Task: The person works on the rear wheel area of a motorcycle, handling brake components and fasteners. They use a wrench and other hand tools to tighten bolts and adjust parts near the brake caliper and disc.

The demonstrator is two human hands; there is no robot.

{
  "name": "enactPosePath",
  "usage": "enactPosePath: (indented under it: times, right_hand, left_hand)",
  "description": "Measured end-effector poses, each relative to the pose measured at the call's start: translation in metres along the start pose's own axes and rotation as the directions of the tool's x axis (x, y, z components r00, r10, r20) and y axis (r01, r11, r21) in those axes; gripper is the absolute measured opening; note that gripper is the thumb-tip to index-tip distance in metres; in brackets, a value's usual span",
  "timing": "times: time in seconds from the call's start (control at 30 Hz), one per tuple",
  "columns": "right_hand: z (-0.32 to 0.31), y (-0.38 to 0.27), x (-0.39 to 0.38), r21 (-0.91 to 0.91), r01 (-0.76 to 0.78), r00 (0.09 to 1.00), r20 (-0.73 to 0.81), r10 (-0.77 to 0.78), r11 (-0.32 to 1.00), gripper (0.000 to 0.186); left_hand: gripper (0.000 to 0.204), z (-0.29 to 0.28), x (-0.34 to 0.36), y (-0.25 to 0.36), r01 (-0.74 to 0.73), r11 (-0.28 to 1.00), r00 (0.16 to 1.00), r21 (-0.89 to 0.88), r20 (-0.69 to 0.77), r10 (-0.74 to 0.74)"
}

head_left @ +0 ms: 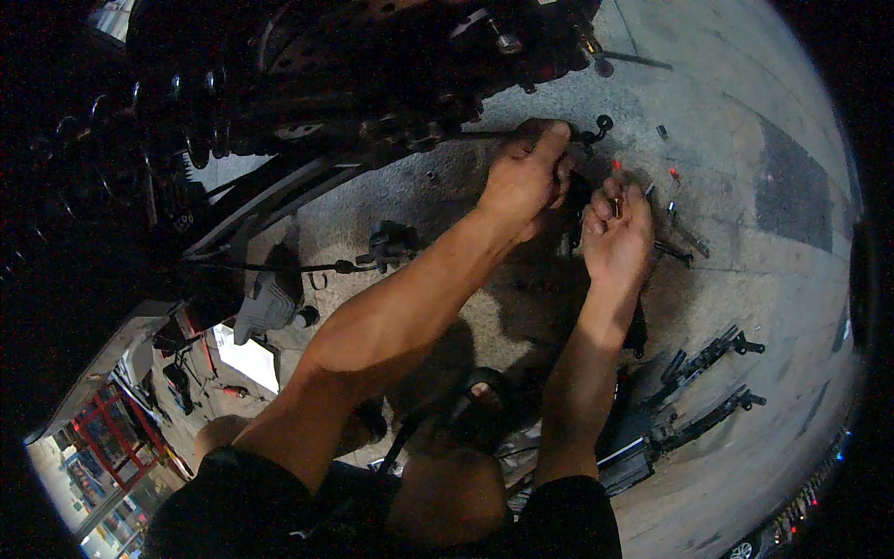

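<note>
My left hand [526, 182] is closed on a dark metal part beside the low edge of a black vehicle, probably a motorcycle [372, 121]. A ring-shaped end [603, 123] sticks out past its fingers; the rest of the part is hidden by the hand. Just to the right, my right hand [622, 228] is turned palm up with its fingers curled. A small brass-coloured piece [616, 207] shows between those fingers, too small to name surely. On the ground past the right hand lie small tools [689, 242] and a small red-tipped item [674, 173].
Two long black metal assemblies [703, 363] lie on the concrete floor [745, 279] at the right. A coil spring [177, 93] is on the vehicle at the upper left. Behind my left forearm, a black part hangs on a cable [321, 268]. Red shelving [107, 433] stands at the lower left.
</note>
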State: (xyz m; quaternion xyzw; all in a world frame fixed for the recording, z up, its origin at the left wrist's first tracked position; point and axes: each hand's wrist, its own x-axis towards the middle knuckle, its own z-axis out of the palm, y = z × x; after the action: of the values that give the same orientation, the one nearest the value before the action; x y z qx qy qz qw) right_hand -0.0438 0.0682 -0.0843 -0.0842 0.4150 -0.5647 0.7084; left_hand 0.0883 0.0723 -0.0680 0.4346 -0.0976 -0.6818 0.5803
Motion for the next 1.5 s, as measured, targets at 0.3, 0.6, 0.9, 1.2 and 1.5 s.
enactPosePath:
  times: [0.3,0.6,0.9,1.2,1.5]
  right_hand:
    - [0.031,-0.008,0.026,-0.69,0.245,0.966,0.231,-0.113,0.681,0.04]
    - [0.06,-0.003,0.057,-0.524,0.308,0.853,0.522,0.013,0.794,0.028]
    - [0.06,0.012,0.06,-0.37,0.343,0.842,0.528,-0.109,0.863,0.029]
    - [0.069,0.003,0.047,-0.513,0.585,0.803,0.476,-0.36,0.628,0.026]
    - [0.078,-0.007,0.034,-0.768,0.606,0.755,0.472,-0.455,0.209,0.034]
  left_hand:
    - [0.025,-0.003,-0.002,0.001,-0.176,0.963,0.973,0.203,-0.111,0.202]
    - [0.042,-0.159,-0.063,0.01,-0.051,-0.514,0.776,0.856,0.358,0.52]
    - [0.017,-0.217,-0.084,0.044,-0.391,0.686,0.714,0.614,-0.268,0.647]
    - [0.016,-0.215,-0.088,0.053,-0.248,0.965,0.887,-0.081,-0.419,0.193]
    - [0.012,-0.244,-0.071,0.039,-0.437,0.868,0.845,0.234,-0.225,0.486]
